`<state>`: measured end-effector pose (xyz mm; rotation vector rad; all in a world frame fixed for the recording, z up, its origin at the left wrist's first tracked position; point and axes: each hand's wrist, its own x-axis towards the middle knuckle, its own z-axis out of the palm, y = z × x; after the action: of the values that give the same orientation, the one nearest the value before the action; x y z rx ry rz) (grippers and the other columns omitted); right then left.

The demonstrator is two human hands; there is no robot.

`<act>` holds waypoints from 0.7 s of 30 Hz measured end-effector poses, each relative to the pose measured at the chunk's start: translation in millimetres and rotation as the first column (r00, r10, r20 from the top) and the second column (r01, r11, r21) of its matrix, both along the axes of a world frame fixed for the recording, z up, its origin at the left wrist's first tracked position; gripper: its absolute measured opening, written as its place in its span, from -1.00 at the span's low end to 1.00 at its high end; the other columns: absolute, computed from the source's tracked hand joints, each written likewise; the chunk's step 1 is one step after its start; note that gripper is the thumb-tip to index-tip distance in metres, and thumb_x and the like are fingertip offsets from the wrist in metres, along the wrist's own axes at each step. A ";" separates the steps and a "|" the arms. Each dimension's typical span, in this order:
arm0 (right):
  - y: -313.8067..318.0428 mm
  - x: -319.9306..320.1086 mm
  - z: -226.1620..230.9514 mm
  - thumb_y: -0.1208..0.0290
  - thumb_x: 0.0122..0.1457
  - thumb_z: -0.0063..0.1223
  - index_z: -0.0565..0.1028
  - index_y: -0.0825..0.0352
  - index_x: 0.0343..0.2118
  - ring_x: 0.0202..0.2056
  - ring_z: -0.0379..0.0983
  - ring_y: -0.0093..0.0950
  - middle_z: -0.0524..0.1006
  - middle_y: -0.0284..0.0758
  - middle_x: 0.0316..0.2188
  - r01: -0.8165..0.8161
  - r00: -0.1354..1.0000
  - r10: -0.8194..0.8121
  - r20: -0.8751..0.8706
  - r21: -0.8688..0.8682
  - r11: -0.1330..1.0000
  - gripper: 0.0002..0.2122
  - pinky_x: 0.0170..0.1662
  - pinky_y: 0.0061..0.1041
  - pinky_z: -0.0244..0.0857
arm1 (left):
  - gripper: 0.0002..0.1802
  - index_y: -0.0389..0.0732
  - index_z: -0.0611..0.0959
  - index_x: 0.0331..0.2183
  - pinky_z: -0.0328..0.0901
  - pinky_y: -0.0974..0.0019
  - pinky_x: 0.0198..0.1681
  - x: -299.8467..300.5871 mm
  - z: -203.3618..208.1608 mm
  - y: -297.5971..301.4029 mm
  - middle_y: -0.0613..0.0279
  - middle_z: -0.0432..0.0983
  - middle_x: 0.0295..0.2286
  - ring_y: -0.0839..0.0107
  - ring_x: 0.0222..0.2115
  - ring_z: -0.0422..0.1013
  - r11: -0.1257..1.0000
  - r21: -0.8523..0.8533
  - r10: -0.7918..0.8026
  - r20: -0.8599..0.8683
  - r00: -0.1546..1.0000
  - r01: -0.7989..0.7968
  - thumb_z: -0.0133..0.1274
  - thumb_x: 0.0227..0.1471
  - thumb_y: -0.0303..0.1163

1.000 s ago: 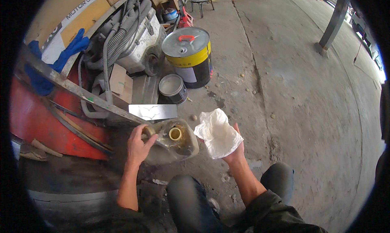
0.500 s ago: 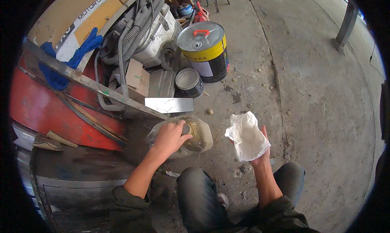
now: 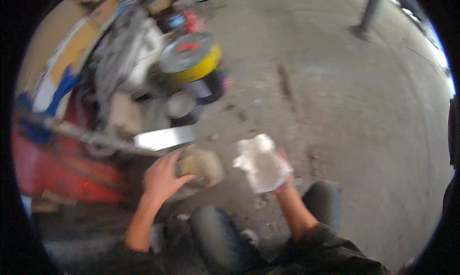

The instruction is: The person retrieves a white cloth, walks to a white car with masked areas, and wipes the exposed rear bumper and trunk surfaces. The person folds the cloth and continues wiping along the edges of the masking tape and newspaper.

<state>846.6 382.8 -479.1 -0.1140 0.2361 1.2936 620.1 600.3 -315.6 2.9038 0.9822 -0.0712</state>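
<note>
Jug, quantity one, cloudy and beige: located on the concrete floor, between the person's two bare hands and nearer the left one; left hand, quantity one: set over the left part of the jug, thumb and fingers parted in a curve; blur keeps me from telling whether they pinch anything; right hand, quantity one: to the right of the jug and apart from it, bearing one crumpled white pad from below; its fingers are largely hidden under the pad, so from my position I cannot tell whether they are spread or closed.

Metal plate, one, bright: just beyond the jug; tin, one, small: farther beyond the jug; drum, one, red-handled and yellow-banded: beyond the jug, behind the tin; red panel, one: left of the jug; post, one: well beyond the jug, toward the right; knees, two: on the person's side of the jug.
</note>
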 end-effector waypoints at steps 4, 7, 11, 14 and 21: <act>22.7 -11.5 -10.9 -0.09 0.40 -0.24 0.27 0.24 0.35 0.20 0.38 -0.08 0.34 -0.13 0.30 -0.005 0.996 0.030 -0.079 0.305 0.952 -0.39 0.26 -0.04 0.28 | -0.43 -0.29 0.62 -0.03 0.39 -0.12 -0.04 -36.3 -29.8 9.8 -0.16 0.62 -0.18 -0.16 -0.14 0.52 0.995 0.089 0.039 -0.001 0.999 -0.039 0.34 -0.01 -0.17; 25.2 -10.5 -17.1 -0.05 0.45 -0.33 0.25 0.21 0.37 0.25 0.35 -0.14 0.30 -0.17 0.34 0.007 0.992 0.047 -0.119 0.413 0.911 -0.43 0.34 -0.10 0.20 | -0.48 -0.16 0.63 -0.02 0.35 -0.04 0.05 -35.6 -12.1 16.2 -0.06 0.59 -0.10 -0.10 -0.04 0.47 0.995 -0.082 -0.063 -0.088 0.994 0.056 0.36 -0.07 -0.35; 21.1 -11.0 -24.5 -0.08 0.43 -0.24 0.35 0.22 0.30 0.19 0.43 -0.17 0.43 -0.21 0.25 0.015 0.992 0.037 -0.120 0.401 0.916 -0.44 0.27 -0.11 0.31 | -0.29 -0.24 0.54 0.15 0.41 0.02 -0.01 -40.8 0.3 13.7 -0.05 0.57 0.00 -0.01 -0.06 0.51 0.940 0.124 -0.305 -0.112 0.946 0.318 0.14 0.19 0.11; 13.4 -5.9 -33.0 -0.07 0.43 -0.21 0.41 0.23 0.24 0.09 0.52 -0.19 0.53 -0.23 0.15 0.039 0.988 0.032 -0.152 0.439 0.898 -0.47 0.19 -0.14 0.41 | -0.34 -0.18 0.48 0.20 0.33 -0.01 0.10 0.6 3.7 1.7 -0.16 0.48 0.05 -0.11 0.04 0.41 0.970 -0.086 0.181 -0.365 0.913 -0.227 0.23 0.15 -0.12; 20.5 -12.5 -29.4 -0.10 0.44 -0.23 0.41 0.21 0.25 0.09 0.51 -0.25 0.51 -0.22 0.17 0.011 0.995 0.033 -0.091 0.442 0.897 -0.46 0.19 -0.24 0.40 | -0.31 -0.09 0.48 0.22 0.31 -0.05 0.12 -48.7 -5.8 19.8 -0.20 0.47 0.01 -0.14 0.05 0.39 0.982 -0.179 -0.084 -0.141 0.986 0.058 0.29 0.04 -0.43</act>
<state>834.1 403.3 -508.5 0.3387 0.0172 1.3363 571.4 620.2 -321.4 2.8036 0.8440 -0.3632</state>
